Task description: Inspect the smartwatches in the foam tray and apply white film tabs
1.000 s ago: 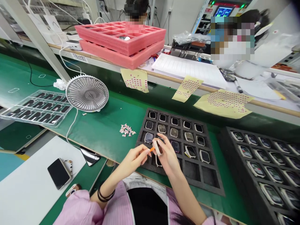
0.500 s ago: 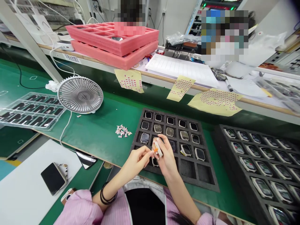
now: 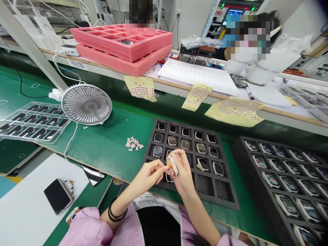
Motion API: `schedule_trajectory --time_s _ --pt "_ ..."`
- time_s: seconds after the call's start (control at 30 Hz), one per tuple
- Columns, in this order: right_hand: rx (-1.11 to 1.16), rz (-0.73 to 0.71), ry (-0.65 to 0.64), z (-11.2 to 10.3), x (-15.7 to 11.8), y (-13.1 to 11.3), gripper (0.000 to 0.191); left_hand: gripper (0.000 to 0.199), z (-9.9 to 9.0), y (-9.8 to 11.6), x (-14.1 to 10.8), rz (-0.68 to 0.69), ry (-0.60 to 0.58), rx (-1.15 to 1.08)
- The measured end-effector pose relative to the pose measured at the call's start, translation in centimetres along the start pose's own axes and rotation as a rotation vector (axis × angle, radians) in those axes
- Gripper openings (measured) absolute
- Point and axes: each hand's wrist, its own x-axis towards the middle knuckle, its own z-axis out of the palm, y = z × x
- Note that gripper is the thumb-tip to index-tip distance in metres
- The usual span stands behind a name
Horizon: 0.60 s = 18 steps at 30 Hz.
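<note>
My right hand (image 3: 183,168) grips a smartwatch case (image 3: 174,166), tilted on its edge, so its screen face is hard to see. My left hand (image 3: 151,172) pinches a small orange piece (image 3: 169,165), which touches the side of the case; its exact kind is too small to tell. Both hands are above the near left part of a dark foam tray (image 3: 228,175), whose compartments hold several square watches (image 3: 201,148). My hands partly cover a few of these watches. Left of the tray, a little heap of small pinkish-white pieces (image 3: 134,144) lies on the green mat.
A round fan (image 3: 87,104) stands at the left, near a clear plastic tray (image 3: 53,136) of black parts. Another foam tray (image 3: 258,201) of watches is at the right. Pink foam trays (image 3: 138,68) sit on the shelf. A phone (image 3: 57,196) lies at lower left. Two people are beyond the shelf.
Hardly anything differs. Both hands keep their hold, with the watch case and orange piece shifted very slightly. The view has moved a little.
</note>
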Motion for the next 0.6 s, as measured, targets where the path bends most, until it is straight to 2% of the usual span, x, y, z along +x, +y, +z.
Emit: schedule_trajectory --time_s 0.1,0.23,0.37,0.47,0.6 --pt "0.182 0.128 -0.007 0.6 -0.2 -0.1 0.03 0.041 0.6 0.3 0.1 0.028 0.009 -0.108" --pt "0.215 0.155 0.052 0.9 -0.2 0.1 0.036 0.044 1.0 0.0 0.2 0.026 0.04 -0.138" --pt "0.081 0.023 0.143 0.9 -0.2 0.9 0.029 0.044 0.8 -0.4 0.5 0.026 0.135 -0.084" --pt "-0.058 -0.073 0.115 0.9 -0.4 1.9 0.024 0.038 0.6 -0.6 0.6 0.075 0.212 0.022" --pt "-0.274 -0.199 0.114 0.7 -0.6 3.1 0.019 0.033 0.3 -0.7 0.5 0.122 0.245 0.16"
